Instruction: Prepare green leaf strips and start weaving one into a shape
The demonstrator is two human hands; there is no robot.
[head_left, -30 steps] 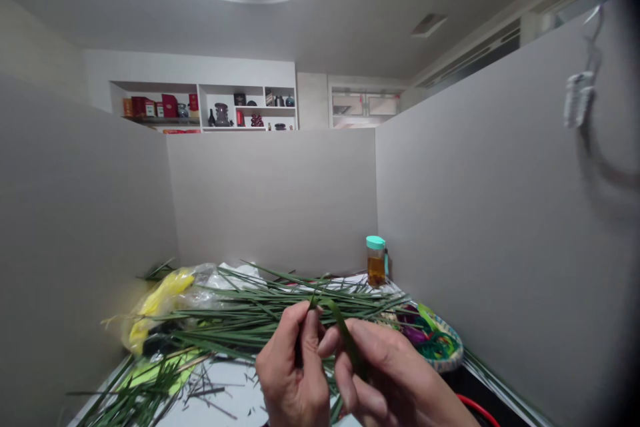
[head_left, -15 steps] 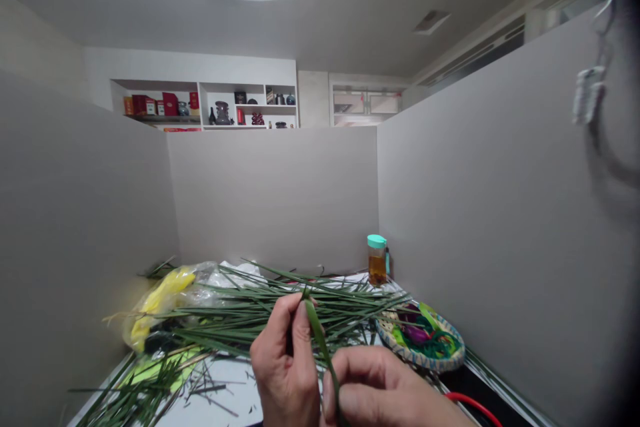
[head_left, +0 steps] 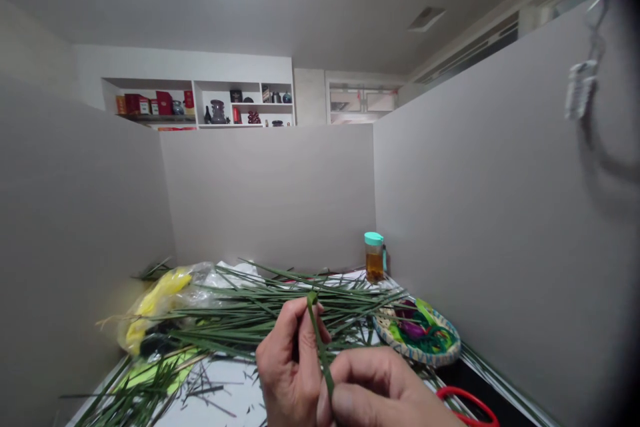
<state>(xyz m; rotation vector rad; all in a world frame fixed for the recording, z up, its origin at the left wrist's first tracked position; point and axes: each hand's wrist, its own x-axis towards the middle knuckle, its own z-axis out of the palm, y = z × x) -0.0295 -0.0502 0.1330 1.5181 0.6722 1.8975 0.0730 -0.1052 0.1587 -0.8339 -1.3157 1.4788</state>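
A long green leaf strip (head_left: 321, 345) runs between my two hands, bent over in a small loop at its top end. My left hand (head_left: 290, 363) pinches it near that loop, thumb against the forefinger. Lower down, my right hand (head_left: 383, 387) grips the same strip between thumb and forefinger. Behind the hands lies a broad pile of long green leaves (head_left: 240, 320). To the right of the pile sits a woven basket (head_left: 435, 359) with purple, green and yellow-green material in it.
A jar of amber liquid (head_left: 374, 267) with a turquoise lid stands at the back. Red-handled scissors or a similar tool (head_left: 473, 403) lies at right. At left are a clear bag with yellow material (head_left: 165, 297) and cut leaf pieces (head_left: 143, 393). Grey partitions (head_left: 270, 193) enclose the table.
The leaf strip's top now curls over in a loop above my left thumb. My right hand still holds the lower part. The whole view has shifted slightly.
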